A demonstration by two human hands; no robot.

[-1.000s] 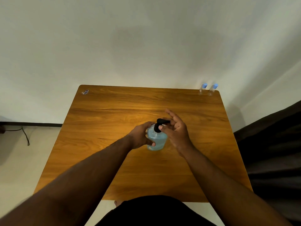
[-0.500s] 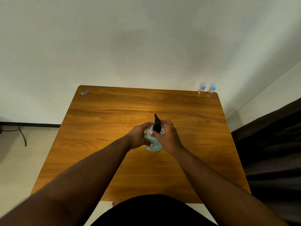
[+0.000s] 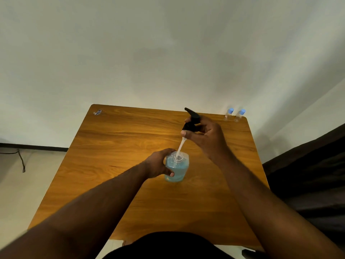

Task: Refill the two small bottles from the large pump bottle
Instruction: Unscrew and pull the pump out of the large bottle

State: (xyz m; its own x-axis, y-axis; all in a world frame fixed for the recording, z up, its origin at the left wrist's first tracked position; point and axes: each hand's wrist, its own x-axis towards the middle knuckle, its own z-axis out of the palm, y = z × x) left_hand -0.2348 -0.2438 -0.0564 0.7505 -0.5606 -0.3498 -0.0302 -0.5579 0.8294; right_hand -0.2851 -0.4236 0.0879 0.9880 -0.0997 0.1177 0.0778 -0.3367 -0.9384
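Note:
The large bottle [image 3: 177,169] of blue liquid stands near the middle of the wooden table [image 3: 112,156], its neck uncovered. My left hand [image 3: 158,163] grips its left side. My right hand [image 3: 203,135] holds the black pump head [image 3: 192,120] lifted above and behind the bottle. The pump's clear tube [image 3: 180,147] still reaches down into the neck. Two small clear bottles with blue caps [image 3: 229,114] [image 3: 239,115] stand side by side at the table's far right corner, beyond both hands.
A small crumpled wrapper [image 3: 97,112] lies at the table's far left corner. A pale wall rises right behind the table. A dark sofa or curtain [image 3: 308,174] borders the right side. A cable [image 3: 20,157] hangs by the floor at left.
My right hand has unscrewed the pump head and lifted it up and away from the bottle, drawing the tube mostly out. My left hand kept hold of the bottle.

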